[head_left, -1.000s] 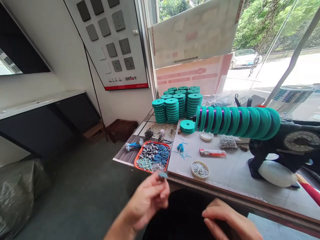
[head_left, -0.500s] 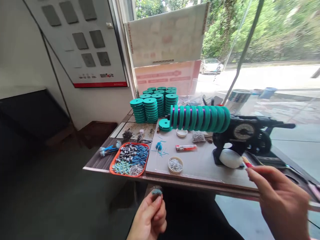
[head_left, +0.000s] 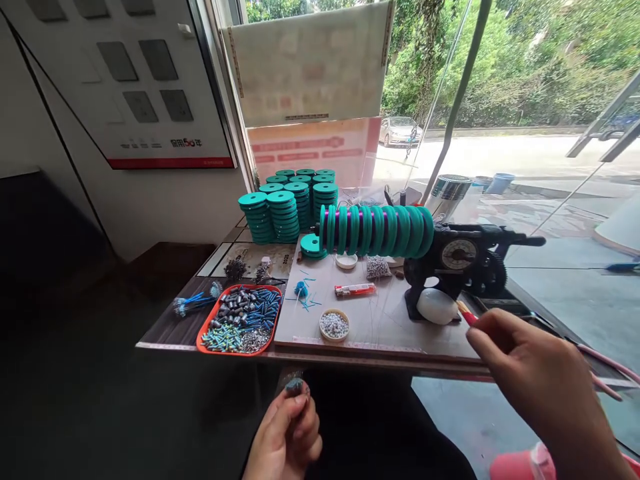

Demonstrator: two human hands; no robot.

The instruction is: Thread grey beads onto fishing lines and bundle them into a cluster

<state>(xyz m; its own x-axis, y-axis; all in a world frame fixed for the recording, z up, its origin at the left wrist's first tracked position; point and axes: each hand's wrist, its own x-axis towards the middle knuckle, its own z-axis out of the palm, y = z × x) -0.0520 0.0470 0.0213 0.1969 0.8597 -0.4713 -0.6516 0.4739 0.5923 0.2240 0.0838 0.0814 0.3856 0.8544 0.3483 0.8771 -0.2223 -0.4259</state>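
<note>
My left hand [head_left: 287, 430] is closed in front of the table edge, thumb and fingers pinching a small bundle of blue-grey pieces with fine wire ends [head_left: 294, 385]. My right hand [head_left: 530, 367] grips a small brush [head_left: 467, 315] with a red handle and a pale tip. That tip is close to a white rounded container [head_left: 437, 307] under the black winding machine [head_left: 457, 257]; whether they touch, I cannot tell. Several green spools [head_left: 377, 230] sit in a row on the machine's shaft.
An orange tray [head_left: 200, 341] holds small metal and blue parts. Close by are a bowl of white beads [head_left: 334, 325], a red lighter [head_left: 355, 290], a bag of beads [head_left: 378, 267] and blue trimmings [head_left: 301, 289]. Stacked green spools [head_left: 285, 217] stand behind; a pink container [head_left: 523, 465] is low right.
The view has swung to the right, so the table and its things appear further left. Both hands keep their grips, and the brush stays by the white container.
</note>
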